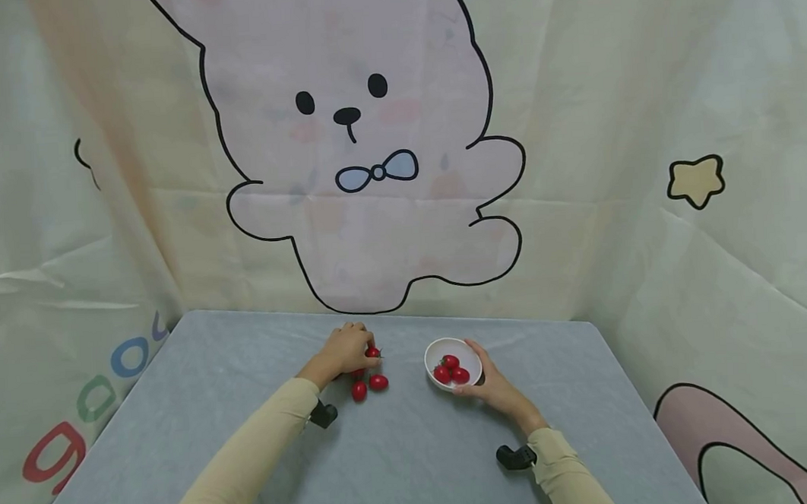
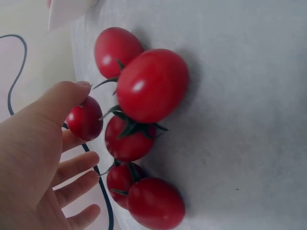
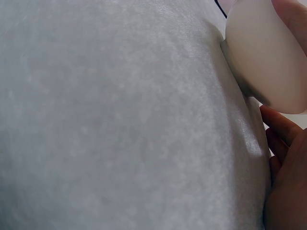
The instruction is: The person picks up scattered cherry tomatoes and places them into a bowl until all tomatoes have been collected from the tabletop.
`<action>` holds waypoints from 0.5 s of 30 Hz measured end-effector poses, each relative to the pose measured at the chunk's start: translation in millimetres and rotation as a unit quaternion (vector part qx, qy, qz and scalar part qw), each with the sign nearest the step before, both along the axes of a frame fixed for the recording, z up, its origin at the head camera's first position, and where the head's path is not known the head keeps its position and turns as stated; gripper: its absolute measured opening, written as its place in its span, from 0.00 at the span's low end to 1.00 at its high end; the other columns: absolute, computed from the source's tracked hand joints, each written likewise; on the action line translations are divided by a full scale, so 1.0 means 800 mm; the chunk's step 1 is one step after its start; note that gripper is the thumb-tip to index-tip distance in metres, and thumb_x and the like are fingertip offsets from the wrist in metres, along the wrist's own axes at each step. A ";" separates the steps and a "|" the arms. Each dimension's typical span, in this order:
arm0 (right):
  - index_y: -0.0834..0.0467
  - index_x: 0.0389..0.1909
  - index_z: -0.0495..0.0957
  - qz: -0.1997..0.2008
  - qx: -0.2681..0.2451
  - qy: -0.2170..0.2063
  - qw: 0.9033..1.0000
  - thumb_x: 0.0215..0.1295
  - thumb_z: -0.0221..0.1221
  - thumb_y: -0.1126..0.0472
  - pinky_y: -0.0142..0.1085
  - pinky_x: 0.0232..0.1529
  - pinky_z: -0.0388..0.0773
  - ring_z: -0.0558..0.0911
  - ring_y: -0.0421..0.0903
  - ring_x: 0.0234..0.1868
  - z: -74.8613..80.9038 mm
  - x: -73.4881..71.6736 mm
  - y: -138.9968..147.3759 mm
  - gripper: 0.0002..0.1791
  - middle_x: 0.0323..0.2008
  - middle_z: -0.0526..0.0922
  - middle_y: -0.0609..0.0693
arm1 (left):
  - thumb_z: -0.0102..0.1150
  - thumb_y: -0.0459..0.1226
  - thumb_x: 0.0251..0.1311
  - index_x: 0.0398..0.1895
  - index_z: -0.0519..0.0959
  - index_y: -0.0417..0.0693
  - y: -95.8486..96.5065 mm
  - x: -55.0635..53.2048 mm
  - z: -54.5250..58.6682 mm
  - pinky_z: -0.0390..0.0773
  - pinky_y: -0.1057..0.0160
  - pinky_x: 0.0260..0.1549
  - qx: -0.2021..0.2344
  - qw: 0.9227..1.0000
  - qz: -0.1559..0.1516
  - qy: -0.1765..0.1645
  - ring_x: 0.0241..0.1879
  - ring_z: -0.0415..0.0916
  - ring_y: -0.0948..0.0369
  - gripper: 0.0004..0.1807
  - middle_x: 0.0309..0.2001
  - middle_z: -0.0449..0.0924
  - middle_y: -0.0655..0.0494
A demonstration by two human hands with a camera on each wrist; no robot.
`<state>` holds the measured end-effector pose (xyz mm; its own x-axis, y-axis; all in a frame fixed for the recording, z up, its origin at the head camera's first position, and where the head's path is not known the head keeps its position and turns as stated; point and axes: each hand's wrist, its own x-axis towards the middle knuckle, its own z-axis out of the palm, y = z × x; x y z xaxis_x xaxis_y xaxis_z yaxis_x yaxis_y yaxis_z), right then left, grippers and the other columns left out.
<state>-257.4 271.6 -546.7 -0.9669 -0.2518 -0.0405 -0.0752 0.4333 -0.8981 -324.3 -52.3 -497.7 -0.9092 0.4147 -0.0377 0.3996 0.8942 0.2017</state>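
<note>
Bowl (image 1: 438, 351) with perhaps three tomatoes (image 1: 461, 376)

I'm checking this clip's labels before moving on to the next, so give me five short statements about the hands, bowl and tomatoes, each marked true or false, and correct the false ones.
1. The left hand pinches a tomato. True.
2. The bowl is lying upside down. False: the bowl is upright, its opening facing up.
3. The right hand holds the bowl. True.
4. Only one tomato is in the bowl. False: three tomatoes are in it.
5. Some tomatoes lie on the table, outside the bowl. True.
</note>
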 end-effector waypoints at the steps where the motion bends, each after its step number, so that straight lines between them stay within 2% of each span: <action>1: 0.41 0.72 0.43 0.000 -0.001 0.000 1.000 0.47 0.72 0.54 0.58 0.71 0.48 0.52 0.54 0.75 0.000 0.000 0.000 0.57 0.73 0.53 0.52 | 0.63 0.57 0.50 0.39 0.82 0.55 0.001 0.000 0.001 0.70 0.47 0.51 0.000 1.000 -0.001 0.002 0.51 0.69 0.53 0.20 0.49 0.77 0.53; 6: 0.40 0.72 0.45 -0.005 -0.004 0.003 1.000 0.47 0.72 0.56 0.59 0.71 0.47 0.52 0.54 0.74 0.000 0.000 -0.001 0.56 0.73 0.53 0.52 | 0.63 0.57 0.51 0.40 0.82 0.55 0.003 -0.002 0.005 0.71 0.47 0.51 0.005 1.000 -0.002 0.009 0.50 0.70 0.54 0.20 0.49 0.77 0.53; 15: 0.38 0.72 0.44 -0.012 0.011 -0.005 1.000 0.45 0.73 0.51 0.58 0.71 0.48 0.52 0.52 0.75 -0.002 -0.002 -0.003 0.58 0.73 0.52 0.49 | 0.62 0.57 0.51 0.41 0.82 0.55 0.007 -0.002 0.016 0.71 0.48 0.52 0.005 1.000 -0.005 0.014 0.52 0.70 0.54 0.20 0.52 0.77 0.53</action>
